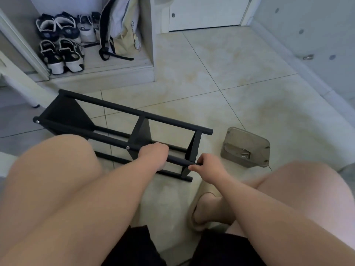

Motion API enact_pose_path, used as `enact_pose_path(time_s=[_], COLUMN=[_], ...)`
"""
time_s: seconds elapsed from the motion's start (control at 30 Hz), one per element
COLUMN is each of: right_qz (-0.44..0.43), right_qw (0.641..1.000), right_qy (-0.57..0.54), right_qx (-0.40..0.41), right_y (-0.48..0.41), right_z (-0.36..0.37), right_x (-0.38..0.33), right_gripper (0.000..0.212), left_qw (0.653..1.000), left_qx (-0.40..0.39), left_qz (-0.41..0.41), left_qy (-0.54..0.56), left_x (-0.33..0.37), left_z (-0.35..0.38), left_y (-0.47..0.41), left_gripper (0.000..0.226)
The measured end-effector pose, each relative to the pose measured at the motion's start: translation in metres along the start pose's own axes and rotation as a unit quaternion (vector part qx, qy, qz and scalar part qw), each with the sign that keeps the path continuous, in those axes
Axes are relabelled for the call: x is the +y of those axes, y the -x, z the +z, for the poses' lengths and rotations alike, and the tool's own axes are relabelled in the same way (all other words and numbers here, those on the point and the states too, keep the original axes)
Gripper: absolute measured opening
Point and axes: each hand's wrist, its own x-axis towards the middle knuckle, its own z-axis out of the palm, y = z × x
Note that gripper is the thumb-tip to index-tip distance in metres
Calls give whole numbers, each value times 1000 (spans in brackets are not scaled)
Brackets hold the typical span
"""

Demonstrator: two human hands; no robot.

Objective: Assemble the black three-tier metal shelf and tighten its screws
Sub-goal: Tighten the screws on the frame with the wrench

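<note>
The black three-tier metal shelf (124, 120) lies on its side on the tiled floor in front of my knees. Three flat shelf plates join several round posts. A silver screw head (127, 148) shows on the near upper post, another at the far left end (38, 122). My left hand (152, 157) grips the near upper post just right of the middle plate. At that post's right end, by the last plate, my right hand (208, 167) pinches the post or something small on it; what lies between the fingers is hidden.
A clear plastic box (245, 148) with small metal parts sits on the floor right of the shelf. Shoes (59, 43) and a bag (121, 29) fill a low cabinet at the back left. A white furniture leg (25, 89) stands left. My bare knees flank the shelf.
</note>
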Motion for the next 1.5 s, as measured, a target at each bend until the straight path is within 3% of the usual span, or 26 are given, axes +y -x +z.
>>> enact_pose_path(time_s=[0.23, 0.33, 0.43, 0.53, 0.57, 0.63, 0.7, 0.8, 0.87, 1.0, 1.23, 1.4, 1.5], right_qz=[11, 24, 4, -10, -10, -16, -24, -26, -37, -72, -94, -101, -112], right_qw=[999, 1000, 995, 994, 994, 994, 993, 990, 988, 980, 970, 970, 970], right_qy=[28, -4, 86, 106, 103, 101, 113, 139, 152, 182, 225, 215, 212], right_qx=[-11, 13, 41, 29, 25, 24, 15, 10, 19, 18, -22, -44, -45], right_y=[39, 52, 57, 58, 57, 56, 53, 46, 41, 34, 21, 14, 11], right_z=[25, 31, 27, 23, 23, 24, 25, 23, 18, 10, 4, 4, 4], right_x=[13, 21, 22, 24, 25, 25, 24, 24, 23, 22, 21, 23, 24], right_gripper=[45, 79, 108, 124, 124, 118, 109, 110, 120, 126, 129, 134, 135], left_qw=[999, 999, 999, 994, 991, 978, 924, 794, 762, 733, 741, 817, 833], left_qx=[18, 9, -23, -90, -103, -101, -112, -182, -203, -221, -184, -163, -138], left_qz=[31, 39, 44, 36, 36, 16, -27, -81, -74, -57, -51, -32, -19], left_qy=[-24, -28, -15, 46, 78, 182, 366, 574, 610, 641, 644, 553, 536], left_x=[2, 9, 13, 12, 11, 12, 12, 14, 13, 12, 1, -13, -9], left_z=[24, 31, 33, 24, 20, 15, 14, 11, 11, 5, -3, -5, -1], left_y=[29, 36, 41, 39, 36, 29, 26, 30, 30, 28, 13, -10, -27], left_gripper=[17, 17, 23, 19, 11, 19, 21, 26, 34, 43, 10, 6, 5])
